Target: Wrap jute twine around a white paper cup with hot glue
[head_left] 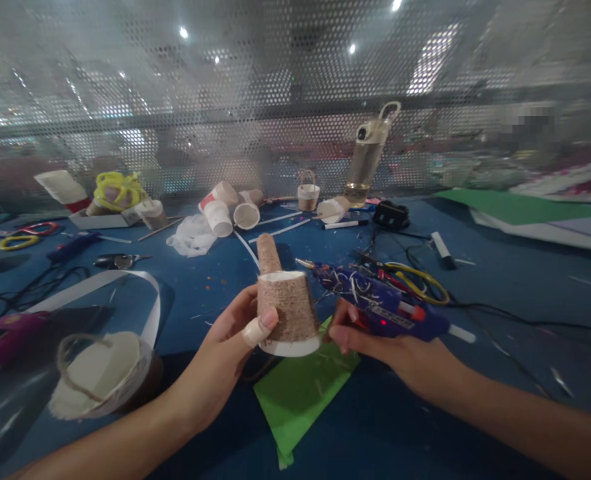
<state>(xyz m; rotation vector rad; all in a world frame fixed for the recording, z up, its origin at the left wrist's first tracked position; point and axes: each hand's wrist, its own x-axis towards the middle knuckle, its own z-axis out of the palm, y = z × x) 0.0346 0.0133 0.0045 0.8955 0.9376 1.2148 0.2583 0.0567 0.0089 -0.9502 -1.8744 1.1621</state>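
Note:
My left hand (240,333) is closed around a small paper cup (288,307) wrapped in brown twine. Its white rim shows along the bottom, and a bandage-like wrap covers my thumb. A twine-covered cylinder (268,253) rises just behind the cup; whether the two touch, I cannot tell. With fingers curled under its body, my right hand (375,340) grips a blue hot glue gun (370,300). The gun's nozzle points left, close to the cup, and glue strands cling to its body. Beneath both hands lies a green sheet (305,393).
At left stand a small handled basket (105,373), a white strip (150,293) and a purple glue gun (12,337). Paper cups (218,217), a bottle (368,160) and yellow yarn (118,190) line the back. Yellow-handled pliers (425,283) and cables lie right.

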